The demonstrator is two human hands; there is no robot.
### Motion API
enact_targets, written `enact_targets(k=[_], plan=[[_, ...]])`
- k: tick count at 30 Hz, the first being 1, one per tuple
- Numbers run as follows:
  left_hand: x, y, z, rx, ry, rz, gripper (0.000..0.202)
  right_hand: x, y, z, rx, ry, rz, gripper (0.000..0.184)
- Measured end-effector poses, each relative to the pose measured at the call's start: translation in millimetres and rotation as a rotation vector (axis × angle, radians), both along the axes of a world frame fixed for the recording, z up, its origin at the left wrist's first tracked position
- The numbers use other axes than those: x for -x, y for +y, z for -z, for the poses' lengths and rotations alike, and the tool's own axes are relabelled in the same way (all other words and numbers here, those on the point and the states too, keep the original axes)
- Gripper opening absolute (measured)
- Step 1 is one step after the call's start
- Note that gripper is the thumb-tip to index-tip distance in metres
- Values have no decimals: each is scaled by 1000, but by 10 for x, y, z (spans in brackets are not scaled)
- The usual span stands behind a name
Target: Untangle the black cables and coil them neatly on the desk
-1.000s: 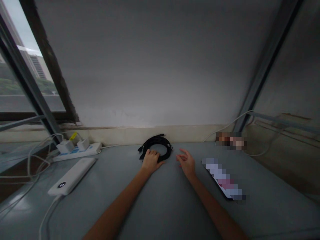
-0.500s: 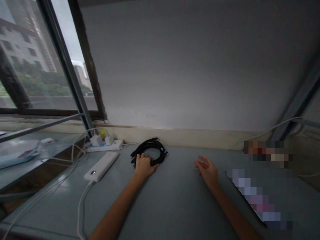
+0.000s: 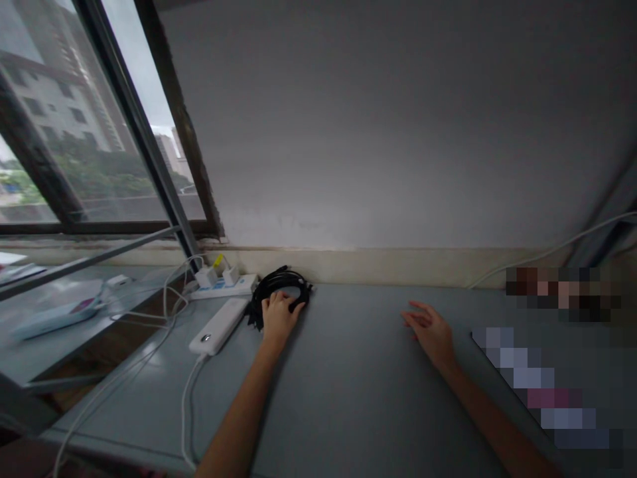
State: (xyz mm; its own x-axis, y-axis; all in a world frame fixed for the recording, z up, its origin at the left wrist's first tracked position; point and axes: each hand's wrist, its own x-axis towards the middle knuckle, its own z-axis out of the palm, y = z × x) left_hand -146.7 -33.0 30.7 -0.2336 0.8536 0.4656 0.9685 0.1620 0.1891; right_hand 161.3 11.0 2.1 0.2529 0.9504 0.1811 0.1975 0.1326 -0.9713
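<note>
A coil of black cable (image 3: 259, 292) lies at the back of the grey desk, close beside the white power strip (image 3: 249, 284). My left hand (image 3: 279, 317) grips the coil at its near side, the fingers hooked over it and the thumb on the right. Further right, my right hand (image 3: 432, 334) is held over the desk with its fingers apart and nothing in them. To the left of the coil is a white power bank (image 3: 221, 326), with a white cable (image 3: 186, 405) running from its near end.
Two white plugs (image 3: 231, 275) sit in the power strip, with loose white cables (image 3: 169, 312) to their left. A pixelated flat item (image 3: 527, 372) lies on the right of the grey desk (image 3: 348, 398). A wall (image 3: 373, 133) and window (image 3: 114, 179) stand behind.
My left hand has shifted the black cable coil leftward, nearer the power strip and power bank. My right hand stays raised with fingers apart. The view has turned slightly left.
</note>
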Motion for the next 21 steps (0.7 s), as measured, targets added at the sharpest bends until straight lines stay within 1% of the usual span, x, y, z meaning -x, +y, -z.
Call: enact_targets(k=[3, 6, 13, 15, 19, 21], plan=[[-4, 1, -31, -33, -25, 28, 36, 6, -1, -2, -1, 8, -4, 50], [19, 8, -36, -66, -57, 30, 40, 11, -15, -17, -6, 0, -12, 46], [94, 43, 12, -55, -115, 43, 23, 17, -41, -38, -6, -19, -46, 47], [99, 46, -13, -80, -140, 42, 23, 17, -33, -26, -13, -26, -59, 47], [95, 41, -90, -152, -216, 1, 30, 23, -16, -7, -40, -43, -89, 46], [94, 48, -114, -156, -258, -11, 32, 29, -15, -11, -54, -48, -99, 45]])
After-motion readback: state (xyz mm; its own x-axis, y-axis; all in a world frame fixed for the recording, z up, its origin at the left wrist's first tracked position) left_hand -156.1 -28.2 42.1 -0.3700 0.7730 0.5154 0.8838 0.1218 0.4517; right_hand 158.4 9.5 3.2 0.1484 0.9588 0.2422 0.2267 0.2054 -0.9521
